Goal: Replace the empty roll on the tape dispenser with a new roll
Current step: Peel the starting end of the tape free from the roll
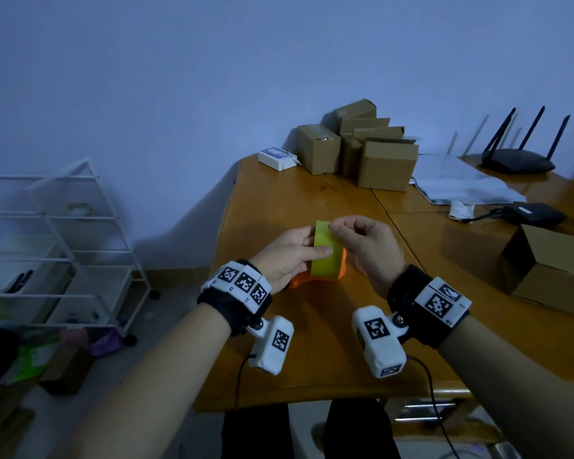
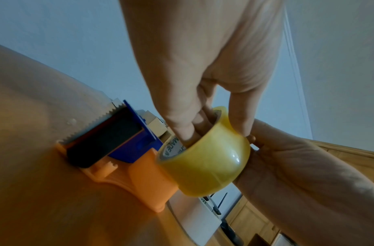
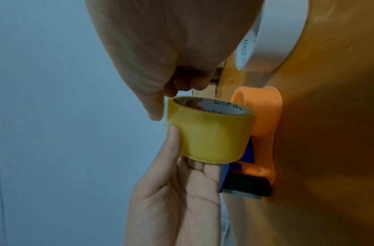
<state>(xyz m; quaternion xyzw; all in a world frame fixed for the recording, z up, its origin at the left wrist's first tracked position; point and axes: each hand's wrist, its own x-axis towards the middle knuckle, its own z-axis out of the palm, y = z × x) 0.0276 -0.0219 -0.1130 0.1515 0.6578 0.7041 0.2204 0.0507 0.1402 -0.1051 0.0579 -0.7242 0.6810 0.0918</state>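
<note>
A new roll of yellowish tape (image 1: 327, 256) is held on edge above the table, just over the orange tape dispenser (image 1: 299, 281). My left hand (image 1: 317, 245) grips the roll (image 2: 205, 159), with fingers inside its core and the thumb on the outside. My right hand (image 1: 337, 228) pinches at the roll's upper rim (image 3: 211, 138), its other fingers curled. The dispenser (image 2: 139, 179) lies on its side with a bare orange hub (image 3: 263, 113), a blue flap and a serrated blade. The empty white core (image 3: 276, 33) lies on the table behind my right hand.
The wooden table (image 1: 312, 359) has stacked cardboard boxes (image 1: 362, 150) and a small white device (image 1: 277, 159) at the back. Papers (image 1: 461, 180), a black router (image 1: 517, 160) and a black adapter (image 1: 534, 213) lie far right. A larger box (image 1: 550, 266) stands right. A white rack (image 1: 63, 243) stands on the floor left.
</note>
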